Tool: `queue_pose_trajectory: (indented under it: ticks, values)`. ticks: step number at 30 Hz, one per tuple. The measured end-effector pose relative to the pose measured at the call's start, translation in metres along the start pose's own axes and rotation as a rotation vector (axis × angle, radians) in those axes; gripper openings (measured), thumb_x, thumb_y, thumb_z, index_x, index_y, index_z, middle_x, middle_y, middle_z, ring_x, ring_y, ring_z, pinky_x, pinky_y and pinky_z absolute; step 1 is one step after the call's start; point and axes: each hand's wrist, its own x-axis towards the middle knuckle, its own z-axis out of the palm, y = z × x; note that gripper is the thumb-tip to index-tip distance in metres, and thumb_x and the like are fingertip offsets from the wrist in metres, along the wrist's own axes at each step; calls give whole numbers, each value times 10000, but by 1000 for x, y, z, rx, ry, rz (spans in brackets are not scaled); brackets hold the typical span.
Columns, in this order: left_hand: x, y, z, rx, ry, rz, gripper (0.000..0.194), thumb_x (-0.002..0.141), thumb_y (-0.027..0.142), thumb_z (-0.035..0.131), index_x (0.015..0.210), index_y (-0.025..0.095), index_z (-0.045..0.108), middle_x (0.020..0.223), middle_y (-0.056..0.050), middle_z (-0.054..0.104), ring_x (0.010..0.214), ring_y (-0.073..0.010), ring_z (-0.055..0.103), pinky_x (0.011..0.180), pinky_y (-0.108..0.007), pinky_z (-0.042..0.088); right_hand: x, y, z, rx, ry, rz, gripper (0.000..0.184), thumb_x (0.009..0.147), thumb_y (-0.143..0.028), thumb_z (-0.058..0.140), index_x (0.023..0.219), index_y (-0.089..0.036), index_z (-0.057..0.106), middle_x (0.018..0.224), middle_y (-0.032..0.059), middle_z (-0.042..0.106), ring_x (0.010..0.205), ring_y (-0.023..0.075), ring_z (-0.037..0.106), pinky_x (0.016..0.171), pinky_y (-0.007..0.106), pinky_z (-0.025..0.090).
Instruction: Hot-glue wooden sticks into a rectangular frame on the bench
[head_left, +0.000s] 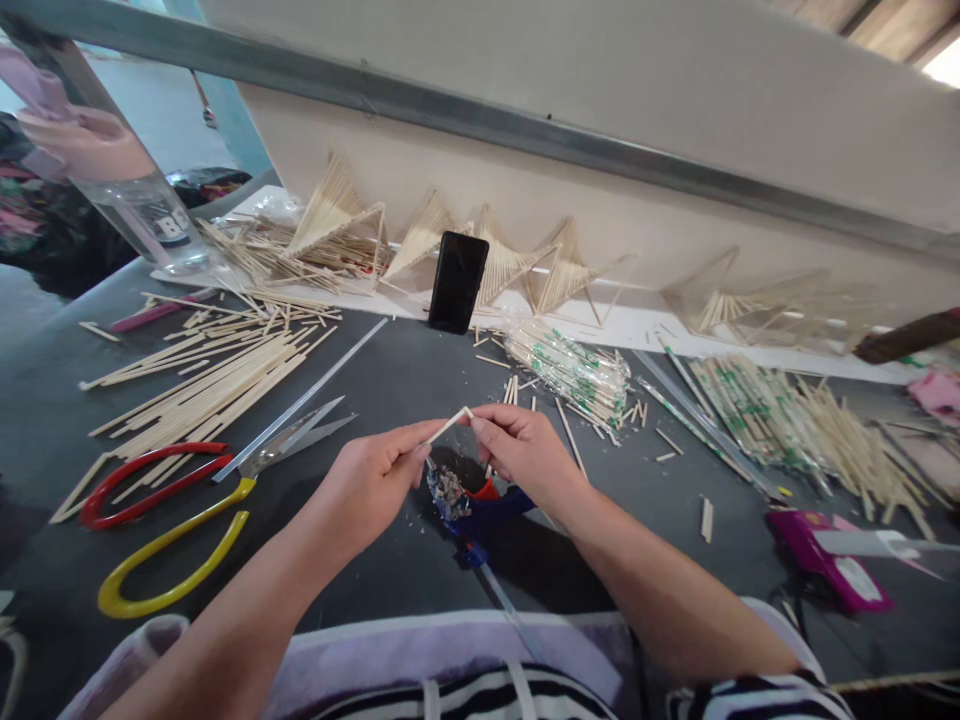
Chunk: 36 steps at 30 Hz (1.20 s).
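Observation:
A thin wooden stick spans the gap between my hands, above the dark tabletop. My left hand pinches its lower end between thumb and fingers. At its upper end, my right hand has thumb and fingertips closed on it. Whether a second stick joins there, inside the right fingers, I cannot tell. Just below both hands lies a blue glue gun, its nozzle end crusted with silvery, dirty residue. A clear glue stick pokes out of its back toward me.
Large scissors with red and yellow handles lie open at left, beside loose sticks and a clear glue stick. A phone leans before stick frames. Wrapped sticks, a purple device and a bottle stand around.

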Motion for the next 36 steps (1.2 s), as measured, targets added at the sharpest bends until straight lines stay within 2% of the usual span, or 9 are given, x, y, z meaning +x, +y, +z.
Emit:
queue_pose_trajectory:
  ticks: [12,23,36]
  values:
    - [0,-4,0,21,-21,-22,407,884,253,390,1223,245,616,616,31,531,561,-93,459,548,-175,381,0,-1,0,-19,19,-17,253,841,-353,518,927,-195,696,534,-30,520,454,78,409,444,209,325]
    - [2,-3,0,-10,-24,-36,415,883,260,385,1225,217,617,615,31,517,568,-86,462,554,-170,373,-1,-5,0,-45,21,-37,264,838,-335,514,936,-180,704,527,-35,511,465,79,425,465,206,342]
    - [3,-8,2,-23,-39,-68,416,882,261,400,1250,251,594,629,41,505,580,-86,454,573,-175,364,0,0,0,-37,30,-47,249,838,-326,519,924,-189,708,532,-33,522,462,76,418,476,210,344]
